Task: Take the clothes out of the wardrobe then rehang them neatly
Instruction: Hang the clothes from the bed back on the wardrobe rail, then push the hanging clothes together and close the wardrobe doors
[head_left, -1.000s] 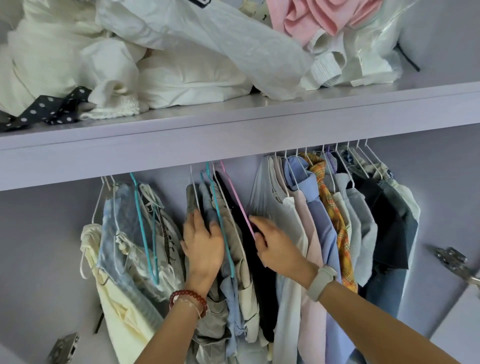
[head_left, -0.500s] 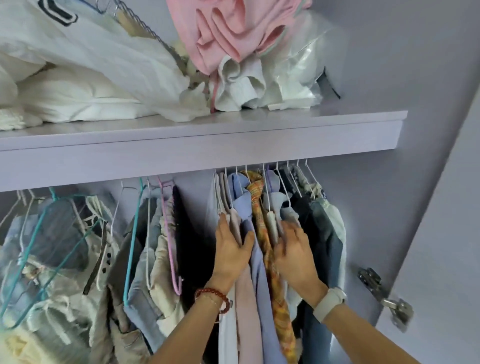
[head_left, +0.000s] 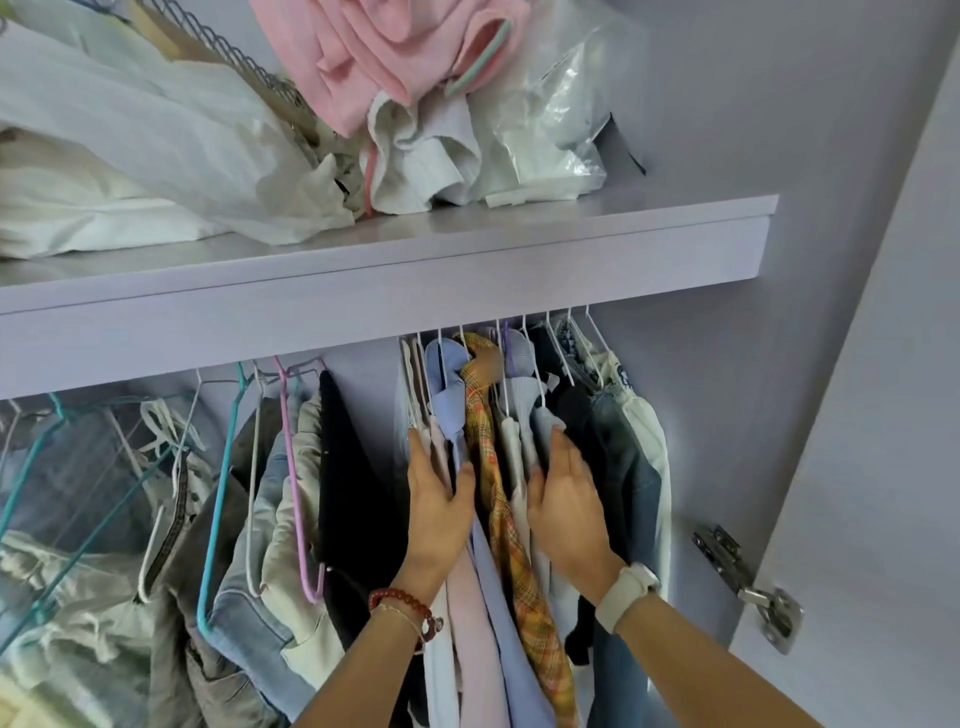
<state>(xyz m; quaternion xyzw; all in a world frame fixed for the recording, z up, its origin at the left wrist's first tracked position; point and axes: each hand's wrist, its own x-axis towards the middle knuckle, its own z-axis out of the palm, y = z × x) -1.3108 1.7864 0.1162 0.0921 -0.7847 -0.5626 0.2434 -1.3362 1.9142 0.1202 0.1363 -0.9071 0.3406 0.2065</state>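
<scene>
The clothes hang from wire hangers under the lilac shelf (head_left: 415, 280). In the right-hand bunch are pale pink shirts (head_left: 470, 623), a blue shirt (head_left: 447, 405), an orange plaid garment (head_left: 485, 426), pale tops, a dark garment (head_left: 576, 415), jeans (head_left: 613, 441) and a white piece (head_left: 644, 431). My left hand (head_left: 439, 499) lies with straight fingers on the pink shirts, its thumb against the blue one. My right hand (head_left: 566, 499) presses flat, its fingers slipped in between the pale tops and the dark garment. The plaid garment hangs between my hands.
A second bunch hangs to the left, with a black garment (head_left: 348, 467), a pink hanger (head_left: 293, 493) and a teal hanger (head_left: 218, 493). White bundles (head_left: 156, 156), pink cloth (head_left: 384, 57) and a plastic bag (head_left: 561, 119) are heaped on the shelf. The open door (head_left: 883, 415) and its hinge (head_left: 748, 587) are at right.
Both hands have left the middle bunch and moved right onto the right-hand bunch. Over the last half second they have barely shifted.
</scene>
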